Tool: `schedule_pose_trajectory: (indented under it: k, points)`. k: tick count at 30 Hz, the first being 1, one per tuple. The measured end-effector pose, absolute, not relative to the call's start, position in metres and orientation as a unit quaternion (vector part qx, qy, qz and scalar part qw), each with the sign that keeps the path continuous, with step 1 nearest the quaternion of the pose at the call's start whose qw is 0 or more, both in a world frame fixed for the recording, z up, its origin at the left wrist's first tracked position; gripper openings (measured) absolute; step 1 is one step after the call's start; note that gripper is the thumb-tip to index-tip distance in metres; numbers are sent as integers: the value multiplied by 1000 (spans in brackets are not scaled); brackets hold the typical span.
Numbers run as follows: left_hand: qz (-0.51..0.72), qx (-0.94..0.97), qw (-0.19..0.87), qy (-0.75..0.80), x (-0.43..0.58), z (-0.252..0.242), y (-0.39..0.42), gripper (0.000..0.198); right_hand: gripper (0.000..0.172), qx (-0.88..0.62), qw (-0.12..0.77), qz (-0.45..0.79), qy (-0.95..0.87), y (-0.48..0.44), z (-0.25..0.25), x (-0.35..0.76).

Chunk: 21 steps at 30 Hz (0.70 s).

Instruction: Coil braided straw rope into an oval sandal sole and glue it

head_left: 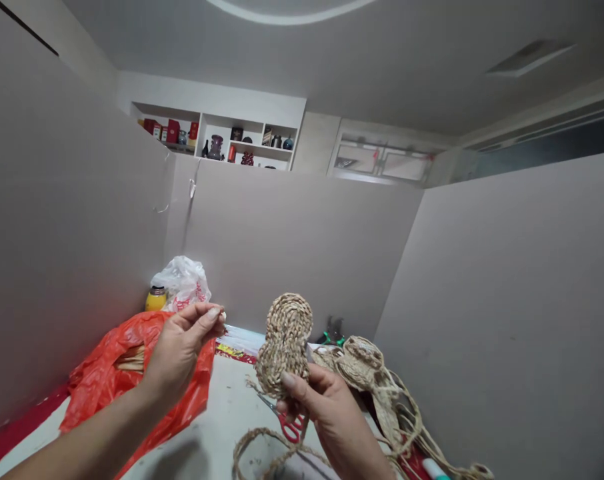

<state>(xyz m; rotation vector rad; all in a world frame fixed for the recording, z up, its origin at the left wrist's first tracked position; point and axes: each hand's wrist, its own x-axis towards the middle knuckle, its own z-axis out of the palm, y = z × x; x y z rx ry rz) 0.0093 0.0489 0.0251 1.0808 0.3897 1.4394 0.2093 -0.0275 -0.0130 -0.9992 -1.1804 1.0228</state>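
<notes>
My right hand point(327, 407) grips the lower end of a gourd-shaped woven straw piece point(285, 337), made of coiled braid and held upright. A length of braided cord point(249, 443) loops on the table below it. My left hand point(185, 343) is raised to the left, apart from the woven piece, with thumb and fingers pinched together. Something small and pale shows at its fingertips, too small to name. Red-handled scissors point(291, 427) lie on the table behind my right hand, partly hidden by it.
A red plastic bag point(117, 347) with straw strips inside lies at the left, near a yellow jar point(156, 299) and a clear plastic bag point(183, 280). Bundled braid point(365, 363) and green-handled pliers point(333, 331) are at the right. Grey partitions point(292, 233) enclose the table.
</notes>
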Motion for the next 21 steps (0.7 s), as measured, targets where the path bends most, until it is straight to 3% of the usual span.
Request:
schedule_pose_trajectory:
  k: [13,21]
  points:
    - [521,553,635,142,28,7,39,38,23,-357,592,544,-476,-31,-9,201]
    - [404,541,735,68,35,2,24,37,29,-303,565,601,-478,-30,-16,190]
